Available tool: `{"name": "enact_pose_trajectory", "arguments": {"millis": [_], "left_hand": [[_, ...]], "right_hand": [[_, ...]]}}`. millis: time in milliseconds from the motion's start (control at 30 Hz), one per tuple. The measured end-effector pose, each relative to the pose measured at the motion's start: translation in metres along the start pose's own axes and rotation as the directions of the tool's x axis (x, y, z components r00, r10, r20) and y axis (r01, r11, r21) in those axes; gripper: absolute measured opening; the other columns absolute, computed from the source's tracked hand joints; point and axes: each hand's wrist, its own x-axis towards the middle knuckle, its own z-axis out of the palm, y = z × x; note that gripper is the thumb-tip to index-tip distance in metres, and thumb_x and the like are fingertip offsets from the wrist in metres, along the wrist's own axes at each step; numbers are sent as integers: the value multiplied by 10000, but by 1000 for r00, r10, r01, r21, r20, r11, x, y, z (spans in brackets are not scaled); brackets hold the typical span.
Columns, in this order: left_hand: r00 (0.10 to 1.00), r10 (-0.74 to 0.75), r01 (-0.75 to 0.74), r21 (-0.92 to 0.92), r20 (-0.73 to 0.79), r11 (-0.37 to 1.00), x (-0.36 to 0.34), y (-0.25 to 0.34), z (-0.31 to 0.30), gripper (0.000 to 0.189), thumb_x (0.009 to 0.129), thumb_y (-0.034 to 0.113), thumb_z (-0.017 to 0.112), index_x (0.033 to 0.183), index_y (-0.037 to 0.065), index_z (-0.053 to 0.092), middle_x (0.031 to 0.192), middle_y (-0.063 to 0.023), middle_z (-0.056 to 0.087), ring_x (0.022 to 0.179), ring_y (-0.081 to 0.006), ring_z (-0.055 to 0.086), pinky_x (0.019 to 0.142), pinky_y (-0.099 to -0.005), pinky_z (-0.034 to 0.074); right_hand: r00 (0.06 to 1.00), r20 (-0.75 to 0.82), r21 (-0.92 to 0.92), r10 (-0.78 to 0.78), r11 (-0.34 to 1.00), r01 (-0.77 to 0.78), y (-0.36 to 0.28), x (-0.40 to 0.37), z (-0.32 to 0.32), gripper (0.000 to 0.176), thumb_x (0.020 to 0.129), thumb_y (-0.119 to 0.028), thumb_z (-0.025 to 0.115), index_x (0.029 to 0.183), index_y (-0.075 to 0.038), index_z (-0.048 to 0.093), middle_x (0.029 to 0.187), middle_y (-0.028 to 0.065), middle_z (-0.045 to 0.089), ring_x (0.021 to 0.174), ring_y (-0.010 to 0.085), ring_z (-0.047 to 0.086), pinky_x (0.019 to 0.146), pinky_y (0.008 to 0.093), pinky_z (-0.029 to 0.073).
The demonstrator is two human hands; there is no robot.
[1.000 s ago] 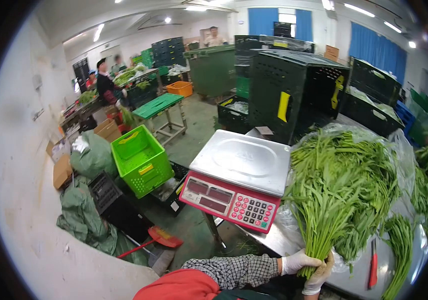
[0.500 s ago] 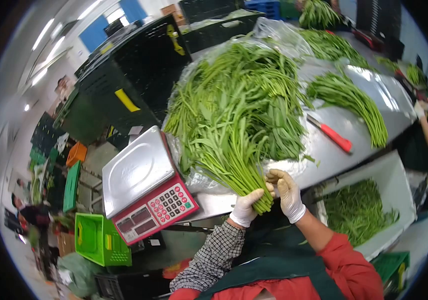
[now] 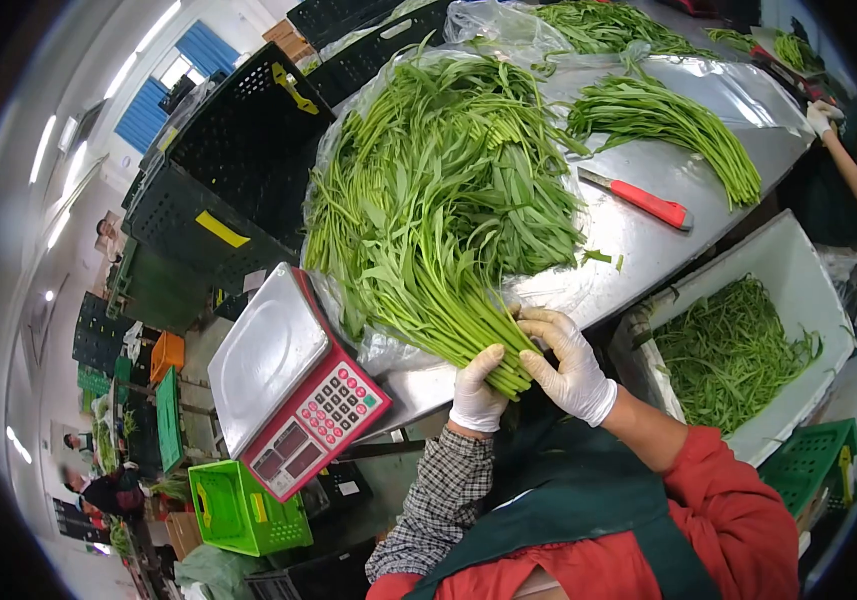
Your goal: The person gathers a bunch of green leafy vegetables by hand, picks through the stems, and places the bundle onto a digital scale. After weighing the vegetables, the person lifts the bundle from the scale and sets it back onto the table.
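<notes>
A bundle of water spinach (image 3: 463, 318) is held by its cut stem ends, with the leaves pointing away from me onto the big heap of greens (image 3: 448, 160). My left hand (image 3: 478, 390), in a white glove, is closed round the stems from the left. From the right, my right hand (image 3: 570, 368), gloved too, has its thumb and fingers on the same stems; some fingertips are hidden behind them. A red-handled knife (image 3: 653, 203) lies on the metal table (image 3: 603, 285), right of the heap.
A red digital scale (image 3: 318, 425) stands to the left. Another bunch of greens (image 3: 673, 120) rests at the far right. Below the table's right edge is a white bin (image 3: 823, 375) with leaf trimmings. A green crate (image 3: 248, 510) sits lower left; a co-worker's hand (image 3: 824, 117) shows far right.
My right hand has come from beside the stems to close on them. My left hand keeps its hold on the bundle. The camera view has shifted a little.
</notes>
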Motion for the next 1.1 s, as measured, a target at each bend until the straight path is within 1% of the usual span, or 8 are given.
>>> {"name": "enact_pose_trajectory", "arguments": {"millis": [67, 100, 167, 233, 467, 700, 900, 1100], "left_hand": [[1000, 17, -17, 14, -5, 1000, 0, 3, 4, 572, 711, 167, 587, 1206, -41, 389, 1188, -179, 461, 1009, -268, 520, 879, -387, 437], [1000, -5, 5, 15, 3, 1000, 2, 1, -3, 601, 701, 173, 582, 1222, -37, 370, 1218, -191, 442, 1041, -288, 505, 905, -397, 422], [999, -34, 36, -55, 34, 998, 1, 3, 0, 622, 687, 170, 582, 1229, -37, 359, 1219, -204, 439, 1064, -303, 492, 921, -405, 410], [998, -41, 46, -91, 54, 995, 2, 2, 2, 638, 673, 164, 583, 1233, -38, 353, 1218, -216, 437, 1079, -314, 483, 934, -410, 400], [998, -16, 22, -101, 57, 995, 2, 1, -2, 642, 659, 132, 596, 1227, -45, 358, 1198, -210, 458, 1075, -300, 487, 944, -395, 389], [991, -77, 93, -156, 108, 983, -1, 3, -9, 627, 690, 128, 604, 1232, -64, 354, 1180, -182, 480, 1050, -280, 506, 905, -379, 417], [989, -87, 107, -173, 117, 979, -1, -2, -19, 566, 708, 119, 597, 1200, -60, 379, 1125, -191, 511, 1015, -297, 528, 887, -394, 430], [994, -66, 80, -188, 82, 979, -2, 0, -17, 556, 715, 100, 594, 1199, -62, 375, 1123, -197, 509, 1032, -319, 519, 905, -418, 421]], "right_hand": [[999, 30, -70, -15, 997, 17, 5, -1, 0, 265, 805, -116, 567, 1036, 9, 535, 1001, 138, 556, 931, 250, 546, 803, 317, 440], [986, 84, 83, 147, 985, -154, 2, -1, 0, 256, 817, -113, 557, 1039, 13, 533, 991, 126, 562, 919, 215, 545, 799, 299, 440], [871, 251, 338, 422, 805, -488, -8, 1, -2, 241, 842, -107, 537, 1046, 20, 531, 970, 101, 574, 895, 146, 545, 789, 262, 439], [845, 272, 427, 461, 729, -535, 6, -3, 3, 228, 860, -90, 509, 1053, 29, 526, 969, 79, 575, 888, 105, 530, 790, 236, 432], [866, 218, 565, 450, 665, -488, 17, 3, 1, 215, 875, -61, 476, 1057, 43, 522, 1012, 67, 569, 916, 99, 519, 820, 226, 422], [812, 368, 418, 452, 700, -579, 18, 14, -9, 213, 852, -78, 531, 1035, 31, 535, 864, 27, 583, 717, 54, 516, 658, 203, 448], [786, 336, 514, 519, 599, -615, 18, 22, -17, 194, 856, -112, 535, 1003, 14, 548, 718, 24, 567, 547, 40, 462, 499, 175, 383], [747, 371, 499, 552, 560, -662, 18, 25, -22, 225, 862, -160, 539, 992, 23, 543, 701, 30, 562, 501, 38, 442, 448, 158, 353]]}}
